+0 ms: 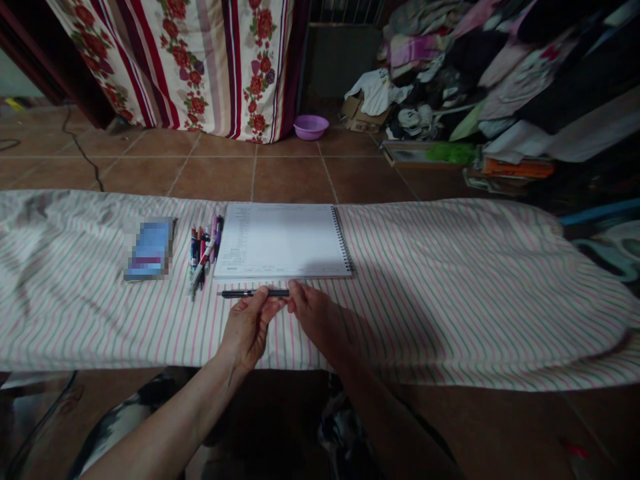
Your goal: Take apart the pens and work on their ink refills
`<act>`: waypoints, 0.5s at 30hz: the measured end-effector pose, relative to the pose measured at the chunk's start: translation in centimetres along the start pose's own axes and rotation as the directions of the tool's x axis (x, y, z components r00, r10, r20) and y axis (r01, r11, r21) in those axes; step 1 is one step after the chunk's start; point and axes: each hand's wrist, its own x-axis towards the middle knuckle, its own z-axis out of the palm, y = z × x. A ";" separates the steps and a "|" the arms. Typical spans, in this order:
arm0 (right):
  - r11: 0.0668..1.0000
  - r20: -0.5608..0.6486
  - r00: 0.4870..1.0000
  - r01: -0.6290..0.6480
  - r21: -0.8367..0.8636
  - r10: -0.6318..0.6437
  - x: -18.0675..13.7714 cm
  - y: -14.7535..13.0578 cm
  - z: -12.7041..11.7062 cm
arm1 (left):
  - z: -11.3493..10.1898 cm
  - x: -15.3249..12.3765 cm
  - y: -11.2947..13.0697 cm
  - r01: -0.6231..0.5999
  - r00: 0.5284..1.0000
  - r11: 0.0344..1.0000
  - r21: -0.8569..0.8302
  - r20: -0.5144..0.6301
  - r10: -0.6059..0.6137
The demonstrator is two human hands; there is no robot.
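A black pen point(240, 293) lies level between my two hands, just in front of the notebook. My left hand point(251, 323) pinches it near the middle with thumb and fingers. At its right end, my right hand point(313, 310) has its fingers closed on the pen. Behind the hands a spiral notebook point(290, 240) rests open on a blank-looking page, with small print along its left and lower margins and the coil on the right. Left of the notebook, several pens and markers point(203, 257) lie in a loose pile.
A blurred-out phone-like rectangle point(150, 248) lies left of the pens. Everything rests on a striped cloth point(425, 287) over a long surface. Beyond are a tiled floor point(215, 170), a floral curtain point(220, 67), a purple basin point(311, 127) and heaped clothes point(430, 53).
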 end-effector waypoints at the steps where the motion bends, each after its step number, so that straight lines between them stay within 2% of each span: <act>1: 0.999 -0.013 1.000 0.018 -0.048 -0.018 0.0 0.0 0.0 | 0.0 0.0 0.0 -0.006 1.000 1.000 -0.001 -0.001 0.006; 4: 0.989 -0.040 0.999 0.031 -0.142 -0.037 0.2 0.0 0.1 | 0.0 0.1 0.0 -0.011 1.000 1.000 -0.004 -0.006 0.011; 7: 0.989 -0.067 0.997 0.032 -0.145 -0.042 0.3 0.3 0.1 | 0.1 0.0 0.1 -0.007 1.000 1.000 -0.003 -0.018 0.007; 15: 0.994 -0.024 0.999 0.048 0.102 -0.046 0.7 1.0 0.0 | 0.3 -0.1 0.4 0.012 0.999 0.999 -0.032 -0.032 -0.013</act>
